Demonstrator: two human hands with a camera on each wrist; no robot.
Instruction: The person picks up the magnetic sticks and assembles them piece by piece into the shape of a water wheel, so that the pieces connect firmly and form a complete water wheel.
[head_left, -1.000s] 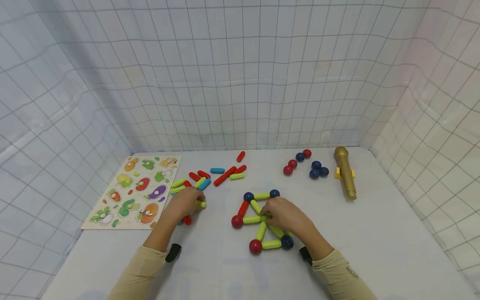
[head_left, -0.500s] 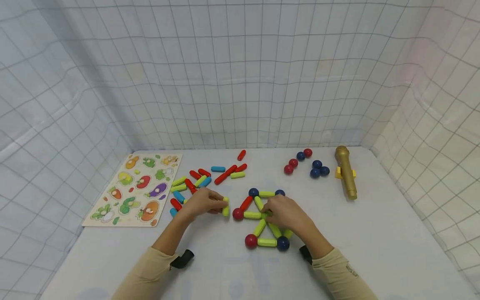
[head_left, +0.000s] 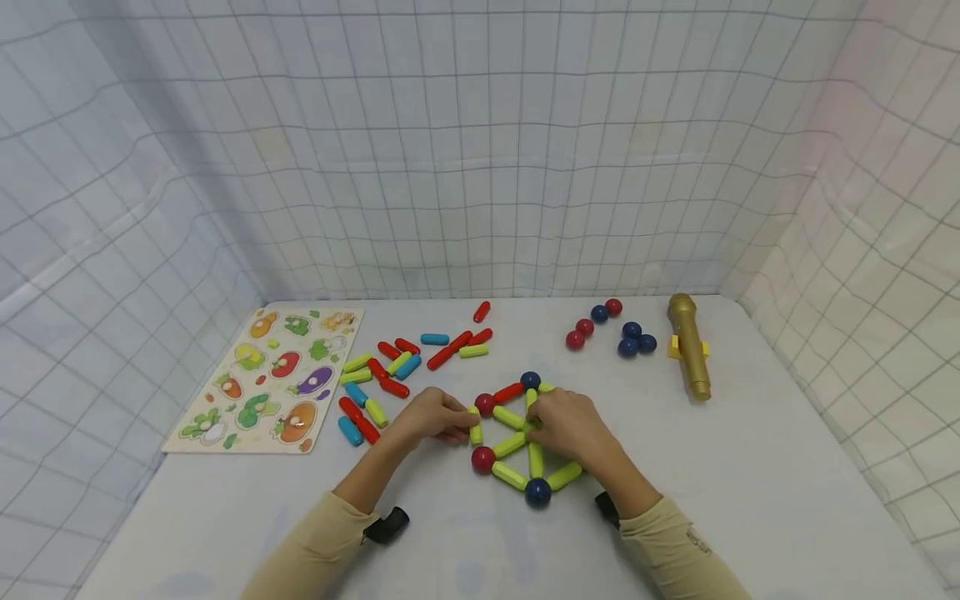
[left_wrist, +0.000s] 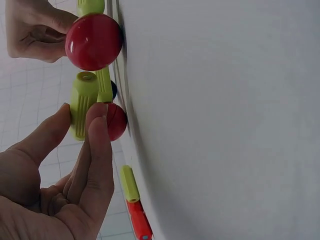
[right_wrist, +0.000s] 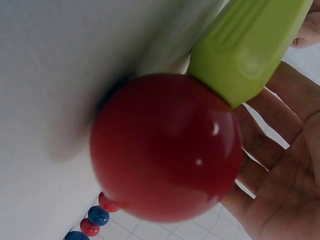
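Note:
My left hand [head_left: 433,417] pinches a yellow-green magnetic rod [left_wrist: 83,106] between thumb and fingers. That rod stands in the gap between two red balls [head_left: 483,460] on the near left of a wheel-like frame. Yellow-green spokes [head_left: 510,444] converge at the frame's middle, with rim rods [head_left: 510,476], one red rod [head_left: 508,392] and blue balls [head_left: 537,492] around it. Over the hub, my right hand [head_left: 570,427] grips the frame with bent fingers; the hub and the frame's right side are hidden beneath it. A large red ball [right_wrist: 165,150] with a yellow-green rod blocks those fingertips in the right wrist view.
Loose red, blue and yellow-green rods [head_left: 393,387] lie to the left. A vegetable picture board [head_left: 217,400] is beyond them. Loose red and blue balls [head_left: 628,347] sit at the back right, near a gold microphone-shaped object [head_left: 690,346]. Grid-patterned cloth [head_left: 480,167] encloses the table.
My left hand has carried the yellow-green rod right, from the loose pile to the frame. The frame has turned clockwise about its hub under my right hand, which has stayed nearly in place.

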